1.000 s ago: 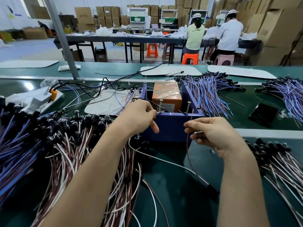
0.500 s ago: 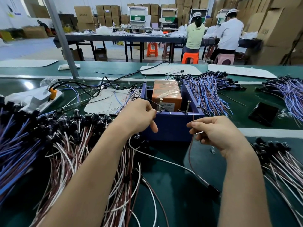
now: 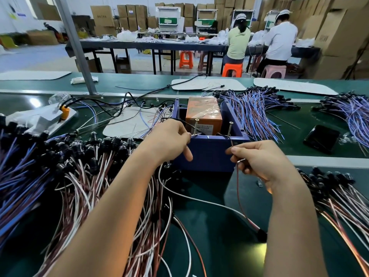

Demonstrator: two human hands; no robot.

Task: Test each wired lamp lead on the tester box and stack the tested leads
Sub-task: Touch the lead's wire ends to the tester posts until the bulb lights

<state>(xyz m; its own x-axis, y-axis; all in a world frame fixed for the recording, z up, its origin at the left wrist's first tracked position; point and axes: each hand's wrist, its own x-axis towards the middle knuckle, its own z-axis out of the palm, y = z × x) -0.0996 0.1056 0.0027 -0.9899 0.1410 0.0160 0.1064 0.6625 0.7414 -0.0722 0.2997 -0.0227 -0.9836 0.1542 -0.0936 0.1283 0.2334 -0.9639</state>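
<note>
Lead ends held to the tester box screws; contact could slip.
Left hand grip pinches the white wire at 1 screw, right hand pinches the red wire below the other; a tug from the tangled leads might break contact.

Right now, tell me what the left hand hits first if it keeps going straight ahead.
Probably the left screw standing on the blue tester box; the left hand is pinched just short of it, though depth is unclear.

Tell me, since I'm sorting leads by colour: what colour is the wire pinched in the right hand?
Reddish-brown, in the head view: the wire hangs from the right hand.
</note>
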